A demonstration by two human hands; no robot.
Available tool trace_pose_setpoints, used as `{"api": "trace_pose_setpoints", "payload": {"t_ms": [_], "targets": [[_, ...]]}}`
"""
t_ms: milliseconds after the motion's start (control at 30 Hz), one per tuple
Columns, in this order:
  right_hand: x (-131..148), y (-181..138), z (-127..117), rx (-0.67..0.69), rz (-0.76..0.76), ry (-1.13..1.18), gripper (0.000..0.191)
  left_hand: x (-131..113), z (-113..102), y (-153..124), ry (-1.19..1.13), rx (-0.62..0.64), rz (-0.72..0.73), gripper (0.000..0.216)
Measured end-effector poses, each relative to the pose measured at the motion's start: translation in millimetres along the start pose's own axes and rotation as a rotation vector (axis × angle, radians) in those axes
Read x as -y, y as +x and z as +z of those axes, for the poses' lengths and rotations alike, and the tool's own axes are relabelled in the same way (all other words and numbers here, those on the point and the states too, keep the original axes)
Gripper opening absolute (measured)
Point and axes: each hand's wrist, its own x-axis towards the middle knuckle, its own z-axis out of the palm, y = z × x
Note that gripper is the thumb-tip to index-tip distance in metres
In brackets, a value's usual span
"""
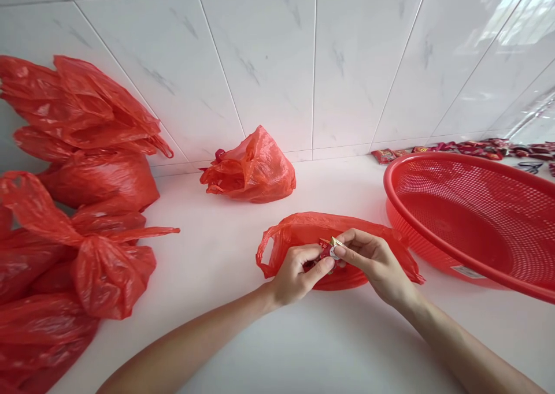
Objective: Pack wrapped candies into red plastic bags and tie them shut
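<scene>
My left hand is closed around a few small wrapped candies with red and white wrappers. Its fingers hide part of them. My right hand pinches a small gold-and-white wrapped candy against the others, and the fingertips of both hands nearly meet. Directly beneath lies a red plastic bag, spread flat on the white counter with its mouth loose and a handle loop at the left. My hands cover the middle of this bag.
Behind stands another red plastic bag, bunched up near the tiled wall. Several full red bags, some knotted, are piled at the left. A large red plastic basket stands at the right, with small red packets along the wall behind it.
</scene>
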Motion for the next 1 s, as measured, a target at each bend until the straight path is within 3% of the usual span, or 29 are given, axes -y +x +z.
{"api": "trace_pose_setpoints", "payload": {"t_ms": [167,300,767,1000], "targets": [[0,0,0,-0.085,-0.006,-0.035,0.029,-3,1,-1,0.024,-0.079,-0.067,0.019],[0,0,-1,-0.049,-0.013,-0.073,0.030,-8,1,0,-0.054,-0.100,-0.083,0.021],[0,-4,3,0.063,-0.044,-0.039,0.020,-12,0,-1,0.071,-0.135,0.040,0.024],[-1,-6,4,-0.002,-0.070,-0.020,0.017,-10,0,-1,0.091,-0.128,0.084,0.022]]}}
